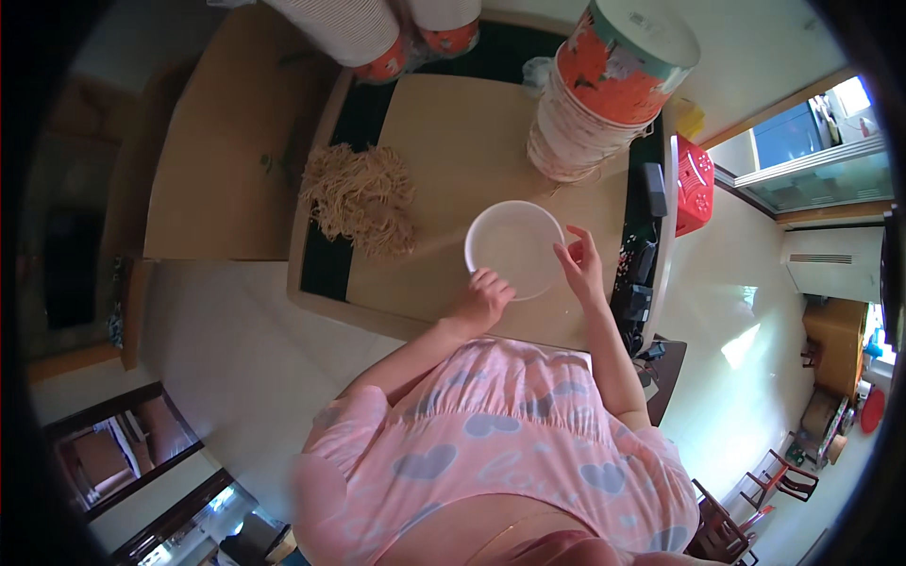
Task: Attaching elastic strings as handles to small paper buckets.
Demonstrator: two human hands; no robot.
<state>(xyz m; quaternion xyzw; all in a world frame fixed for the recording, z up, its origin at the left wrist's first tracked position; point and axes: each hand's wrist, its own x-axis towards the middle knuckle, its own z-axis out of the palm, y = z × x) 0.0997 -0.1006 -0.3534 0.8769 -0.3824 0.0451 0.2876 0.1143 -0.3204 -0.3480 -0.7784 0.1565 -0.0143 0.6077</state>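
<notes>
A round white paper bucket [510,241], seen from above through its open mouth, stands near the front edge of the table. My left hand [483,298] is closed on its near left rim, fingers curled over the edge. At the right rim is my right hand [582,262], its thumb and bent fingers drawn toward each other in a loose pinch; whatever sits between the fingertips is too small to make out. To the left lies a loose heap of beige cords [360,198]. Behind, a tall stack of paper buckets [604,104] has thin strings hanging from it.
Bagged stacks of white and orange paper containers [354,38] stand at the far left. A large cardboard box [231,151] adjoins the table's left side. Dark devices and cables [640,264] line the right edge, with a red plastic stool [695,189] beyond.
</notes>
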